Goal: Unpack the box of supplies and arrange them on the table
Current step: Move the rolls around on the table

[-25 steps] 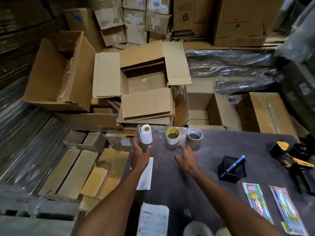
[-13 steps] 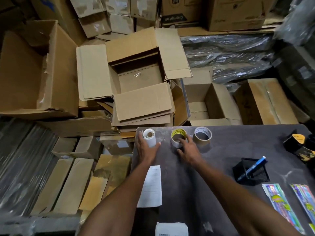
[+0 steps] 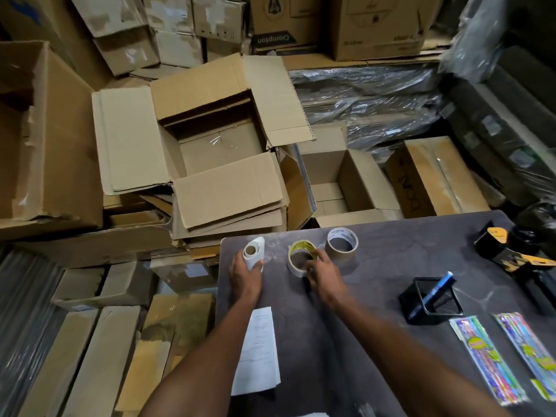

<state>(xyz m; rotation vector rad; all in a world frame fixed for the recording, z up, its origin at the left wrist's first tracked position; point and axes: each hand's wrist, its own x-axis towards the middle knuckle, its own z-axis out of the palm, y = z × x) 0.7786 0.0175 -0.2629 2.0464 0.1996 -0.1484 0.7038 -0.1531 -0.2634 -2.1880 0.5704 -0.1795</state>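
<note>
1. Since a second ago: left hand [image 3: 245,273] now wrapped round the white paper roll [image 3: 255,252], tilted near the table's [image 3: 391,266] upper-left corner; previously open just short of it.
2. Right hand [image 3: 323,270], before flat on the tabletop, now curled on the yellow-labelled tape roll [image 3: 301,257], fingers at its rim.
3. Likely meaning: unpacking done, rolls being lined up; open cardboard box [image 3: 216,145], upper centre, looks empty.
4. Count, left to right: one paper roll, one folded sheet [image 3: 258,356], two tape rolls including the brown tape roll [image 3: 342,243], one mesh holder [image 3: 431,299] with one blue pen [image 3: 436,291], two pen packets [image 3: 487,359], one tape dispenser [image 3: 511,251].
</note>
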